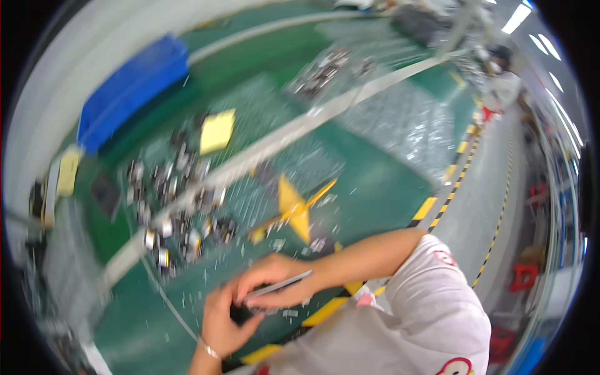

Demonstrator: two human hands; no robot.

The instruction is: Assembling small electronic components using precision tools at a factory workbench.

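Close together over the near edge of the green worktop, my two hands are bent inward. My right hand [272, 278] is closed round a thin, straight, silver-grey tool [284, 285] whose kind blur hides. Beside it my left hand [220, 322] has its thumb and fingers curled about a small dark piece [239, 312], mostly hidden between the hands. The fingertips of both hands meet at this piece. Just beyond them lies a yellow cross-shaped thing [295, 209], and small white scraps [289, 313] are scattered near the right wrist.
Many small metal-and-black parts [165, 237] cover the left of the green mat [375, 209]. A pale bar [275, 142] crosses above the worktop. A blue bin [134, 90] and a yellow note [217, 131] lie beyond. Clear plastic sheets [400, 128] spread far right; another person [500, 81] is distant.
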